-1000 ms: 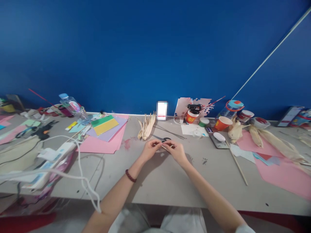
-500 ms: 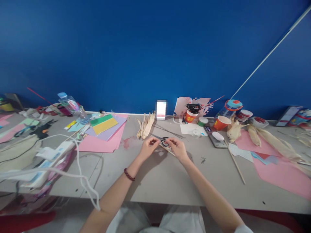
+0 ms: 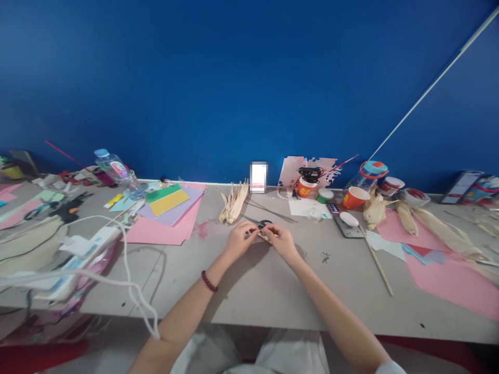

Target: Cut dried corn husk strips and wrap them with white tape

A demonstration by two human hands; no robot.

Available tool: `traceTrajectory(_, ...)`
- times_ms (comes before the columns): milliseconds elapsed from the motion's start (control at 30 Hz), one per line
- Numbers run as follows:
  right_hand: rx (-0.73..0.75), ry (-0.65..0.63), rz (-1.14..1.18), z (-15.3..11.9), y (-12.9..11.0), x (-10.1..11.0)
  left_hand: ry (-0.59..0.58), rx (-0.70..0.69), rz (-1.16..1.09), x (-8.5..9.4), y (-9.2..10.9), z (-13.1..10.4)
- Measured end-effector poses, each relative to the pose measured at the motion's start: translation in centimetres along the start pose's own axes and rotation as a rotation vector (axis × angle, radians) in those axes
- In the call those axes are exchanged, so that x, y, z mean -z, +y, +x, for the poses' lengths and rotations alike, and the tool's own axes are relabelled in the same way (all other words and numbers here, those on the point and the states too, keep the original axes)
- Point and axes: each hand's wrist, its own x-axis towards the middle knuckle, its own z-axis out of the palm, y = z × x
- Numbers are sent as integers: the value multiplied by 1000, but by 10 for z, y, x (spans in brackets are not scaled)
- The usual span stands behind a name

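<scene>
At the lower left of the frame I see a white power strip (image 3: 83, 262) with looping cables; above it, a clear bottle (image 3: 118, 169) leans. Coloured sheets (image 3: 167, 200) overlap at left of centre. Near the centre, a dry husk bundle (image 3: 234, 203) lies just beyond my left hand (image 3: 239, 242), whose thumb and fingers are closed in a pinch on a slender pale strip (image 3: 265, 238). The strip lies between my hands, at the centre of the frame, above the grey table (image 3: 268, 296). Beyond it are a bright-screened phone (image 3: 258, 177) and black-handled scissors (image 3: 265, 224). My right hand (image 3: 282, 242) is likewise pinched closed on the strip, its fingertips near the left ones. At right of centre I find two orange cups (image 3: 355, 198), then a wooden stick (image 3: 379, 266); pale husks (image 3: 448, 231) overlie pink paper (image 3: 452, 285) at the far right.
</scene>
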Motion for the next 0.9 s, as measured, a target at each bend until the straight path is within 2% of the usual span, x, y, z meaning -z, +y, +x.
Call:
traceTrajectory(167, 87, 28, -193, 2, 4, 5, -23, -46, 144, 1, -5, 0)
traceTrajectory(333, 151, -8, -517, 2, 10, 13, -1, 37, 334, 4, -25, -1)
traceTrajectory(500, 171, -117, -599, 0, 16, 12, -28, 79, 432, 6, -35, -3)
traceTrajectory(667, 101, -127, -680, 0, 12, 11, -38, 60, 568, 6, -29, -3)
traceTrajectory(733, 76, -122, -703, 0, 8, 11, -73, 79, 593, 6, -25, -3)
traceTrajectory(900, 46, -120, -707, -1, 4, 12, -245, 149, 517, 4, -21, -4)
